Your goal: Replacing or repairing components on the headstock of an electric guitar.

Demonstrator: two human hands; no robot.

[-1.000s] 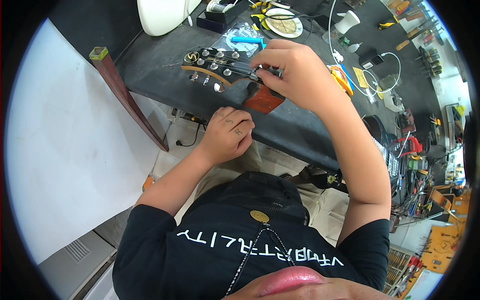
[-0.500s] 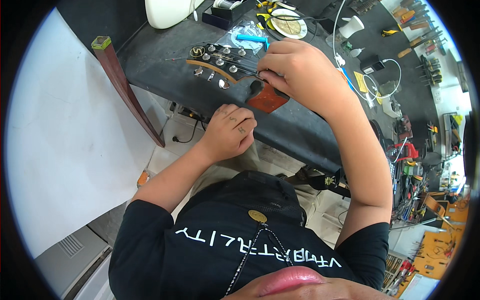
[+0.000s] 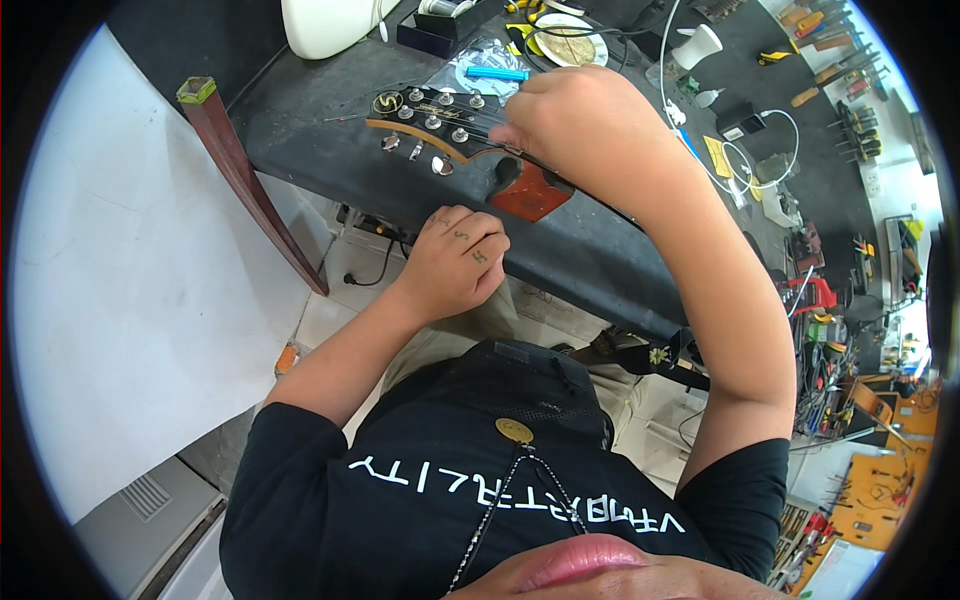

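A guitar's black headstock lies face up over the dark bench, with metal tuning pegs along its near edge. Under the start of the neck stands a reddish-brown neck rest. My right hand bends over the strings just right of the headstock, closed. Its thumb shows at the strings; the other fingertips are hidden behind the hand, so what they grip cannot be seen. My left hand is curled into a loose fist below the bench's near edge, apart from the guitar, and nothing shows in it.
Behind the headstock lie a clear plastic bag, a blue stick-like tool and a round white dish. A dark wooden post leans at the left. White cable curls over the bench at right, near hanging tools.
My right wrist has turned over, so the back of the hand faces up and hides its fingers. The right forearm has swung slightly outward. My left hand stays put.
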